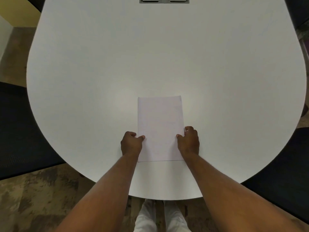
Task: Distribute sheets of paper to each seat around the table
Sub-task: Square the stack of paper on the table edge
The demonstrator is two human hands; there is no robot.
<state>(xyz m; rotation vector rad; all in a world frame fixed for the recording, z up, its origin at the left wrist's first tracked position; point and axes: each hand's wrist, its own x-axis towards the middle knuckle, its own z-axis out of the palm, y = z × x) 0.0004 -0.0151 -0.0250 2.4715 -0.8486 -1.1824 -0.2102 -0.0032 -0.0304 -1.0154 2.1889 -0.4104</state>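
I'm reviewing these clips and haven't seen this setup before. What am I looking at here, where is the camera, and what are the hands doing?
There is no machine here: a person wears one wide-angle camera on the head, looking down, so the arms enter from the bottom. The left hand and right hand pinch the side edges of a stack of paper, thumbs on top, which lies flat on the white table near its rounded end. How many sheets it holds cannot be told. A grey hatch sits in the table at the far edge. Dark chairs stand at both sides. No sheet lies at any seat in view.
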